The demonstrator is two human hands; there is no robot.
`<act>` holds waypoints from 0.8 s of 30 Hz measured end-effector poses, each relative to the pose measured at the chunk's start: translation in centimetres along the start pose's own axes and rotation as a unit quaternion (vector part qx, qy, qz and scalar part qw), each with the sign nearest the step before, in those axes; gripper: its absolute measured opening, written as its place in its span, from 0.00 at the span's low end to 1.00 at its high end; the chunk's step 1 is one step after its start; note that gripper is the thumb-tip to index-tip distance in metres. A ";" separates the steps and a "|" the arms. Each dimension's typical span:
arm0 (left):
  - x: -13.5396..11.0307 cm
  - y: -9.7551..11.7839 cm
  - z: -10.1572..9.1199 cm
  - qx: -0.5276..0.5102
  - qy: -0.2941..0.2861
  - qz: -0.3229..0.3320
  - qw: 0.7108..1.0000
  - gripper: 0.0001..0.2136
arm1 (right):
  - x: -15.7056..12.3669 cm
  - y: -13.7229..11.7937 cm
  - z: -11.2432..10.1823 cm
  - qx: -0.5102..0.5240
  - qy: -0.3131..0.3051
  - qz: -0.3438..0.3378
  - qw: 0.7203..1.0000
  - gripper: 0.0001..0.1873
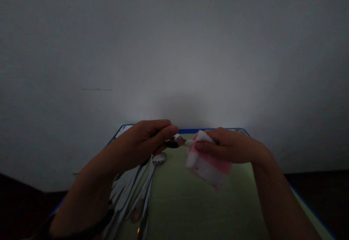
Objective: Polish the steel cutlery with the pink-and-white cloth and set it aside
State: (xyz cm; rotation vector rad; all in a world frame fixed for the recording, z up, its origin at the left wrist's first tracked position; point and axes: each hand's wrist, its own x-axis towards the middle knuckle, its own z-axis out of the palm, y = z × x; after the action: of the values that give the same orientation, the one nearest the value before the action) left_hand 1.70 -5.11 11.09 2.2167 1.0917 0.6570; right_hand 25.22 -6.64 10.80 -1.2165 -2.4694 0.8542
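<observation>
Spoon (177, 141) held between both hands, centre of frame, above green tabletop (204, 211).
Left hand (144, 142) gripping bowl end; right hand (229, 145) pinching pink-and-white cloth (209, 167), handle running into it; cutlery pile (131, 191) lower left of centre.

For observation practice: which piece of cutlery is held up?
The shiny piece between the left hand and the cloth in the right hand; the others lie on the green tabletop.
</observation>
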 end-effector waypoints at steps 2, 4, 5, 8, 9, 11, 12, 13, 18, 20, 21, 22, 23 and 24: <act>0.3 0.3 0.6 0.012 -0.002 0.013 1.000 0.16 | 0.1 -0.3 0.1 -0.007 0.000 0.004 1.000 0.23; 0.8 0.6 1.4 0.030 0.002 0.029 0.999 0.16 | 0.1 -0.4 0.0 -0.014 0.009 0.008 1.000 0.24; 1.0 0.8 1.8 0.038 0.004 0.036 0.999 0.16 | 0.1 -0.4 0.0 -0.018 0.014 0.010 1.000 0.24; 1.5 1.3 2.8 0.052 0.010 0.048 0.997 0.16 | 0.2 -0.4 0.0 -0.034 0.030 0.014 0.999 0.25; 1.5 1.5 3.0 0.056 0.011 0.049 0.997 0.17 | 0.2 -0.4 0.0 -0.039 0.035 0.014 0.999 0.25; 1.5 1.7 3.2 0.068 0.005 0.047 0.997 0.17 | 0.4 -0.4 0.1 -0.049 0.035 0.010 0.998 0.25; 1.4 1.7 3.2 0.074 -0.004 0.046 0.996 0.17 | 0.5 -0.4 0.2 -0.055 0.030 0.006 0.998 0.24; 1.3 1.6 3.1 0.080 -0.017 0.045 0.996 0.18 | 0.7 -0.4 0.3 -0.062 0.024 0.002 0.998 0.24; 1.3 0.6 2.7 0.105 -0.078 0.046 0.990 0.18 | 1.3 0.2 0.7 -0.105 0.039 0.011 0.994 0.23; 1.6 0.2 2.6 0.121 -0.089 0.048 0.988 0.17 | 1.3 0.5 0.8 -0.112 0.050 0.020 0.992 0.22; 1.7 0.1 2.6 0.129 -0.091 0.047 0.986 0.17 | 1.3 0.6 0.8 -0.110 0.052 0.023 0.992 0.22; 1.7 0.1 2.6 0.138 -0.091 0.048 0.985 0.17 | 1.3 0.6 0.8 -0.106 0.055 0.025 0.993 0.21; 1.7 0.0 2.5 0.146 -0.090 0.048 0.984 0.17 | 1.3 0.7 0.8 -0.104 0.055 0.027 0.993 0.21; 1.7 0.0 2.5 0.152 -0.087 0.049 0.983 0.17 | 1.2 0.6 0.7 -0.103 0.057 0.029 0.993 0.21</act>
State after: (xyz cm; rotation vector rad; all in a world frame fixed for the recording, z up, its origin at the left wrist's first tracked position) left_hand 4.25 -4.41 9.64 2.5467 1.0544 0.3435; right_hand 24.54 -5.66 9.81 -1.3686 -2.4889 0.5382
